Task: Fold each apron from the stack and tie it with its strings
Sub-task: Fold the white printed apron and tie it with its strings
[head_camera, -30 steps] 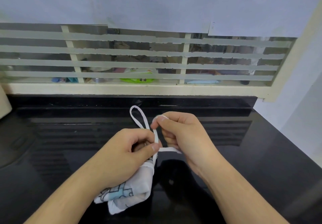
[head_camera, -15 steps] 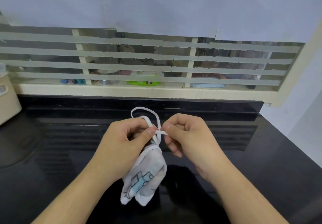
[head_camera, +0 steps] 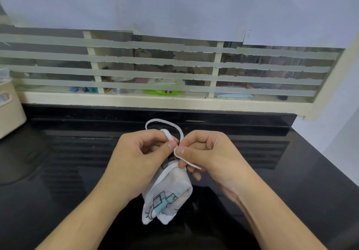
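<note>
A small white apron (head_camera: 167, 195) with a blue printed drawing is folded into a narrow bundle and hangs above the black counter (head_camera: 58, 162). My left hand (head_camera: 141, 156) grips the bundle's top and pinches one white string. My right hand (head_camera: 209, 152) pinches the other part of the string (head_camera: 165, 122), which loops up behind both hands; a short loose end sticks out under my right thumb. Both hands meet at the bundle's neck.
A beige container (head_camera: 9, 105) stands at the counter's far left. A cream window ledge (head_camera: 155, 102) with taped glass runs along the back, clutter behind it. A white wall closes the right side.
My hands have drawn together at the bundle's neck. The string loop has flattened and widened, and the folded apron has swung from lying leftward to hanging straight down.
</note>
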